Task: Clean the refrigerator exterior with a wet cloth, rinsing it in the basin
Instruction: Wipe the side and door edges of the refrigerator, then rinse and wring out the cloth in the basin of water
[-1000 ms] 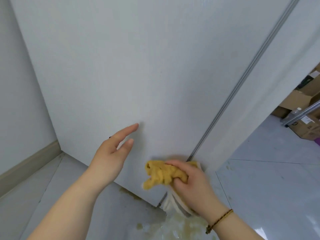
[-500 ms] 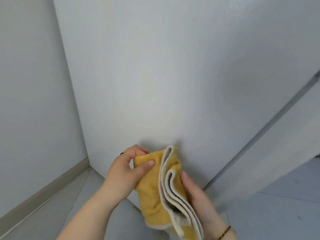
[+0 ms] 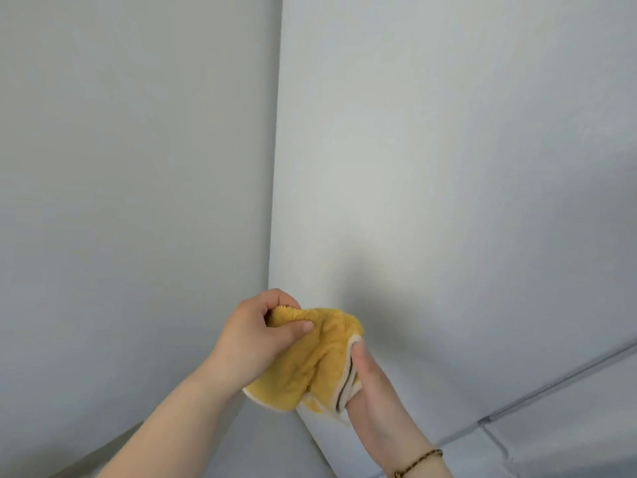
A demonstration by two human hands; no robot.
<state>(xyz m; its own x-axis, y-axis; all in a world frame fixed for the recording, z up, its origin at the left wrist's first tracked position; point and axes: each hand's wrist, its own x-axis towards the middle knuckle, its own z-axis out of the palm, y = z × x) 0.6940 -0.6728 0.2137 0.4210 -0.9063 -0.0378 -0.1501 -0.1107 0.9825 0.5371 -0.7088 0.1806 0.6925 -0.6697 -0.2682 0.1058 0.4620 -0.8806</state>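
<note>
- Cloth (image 3: 310,360): yellow with pale trim, bunched, lower centre of the frame. Its long axis runs roughly top to bottom, with the fluffy upper end pointing up and the trimmed hem hanging at the bottom.
- Left hand (image 3: 255,339): clenched round the cloth's upper end, thumb across the front.
- Right hand (image 3: 375,391): grasping the cloth's trimmed right edge under the thumb; fingers hidden behind.
- Refrigerator (image 3: 448,167): white panel behind the cloth; contact cannot be determined.
- Wall (image 3: 138,167): grey, left half of the frame.
- Bracelet (image 3: 418,462): on the right wrist.
</note>
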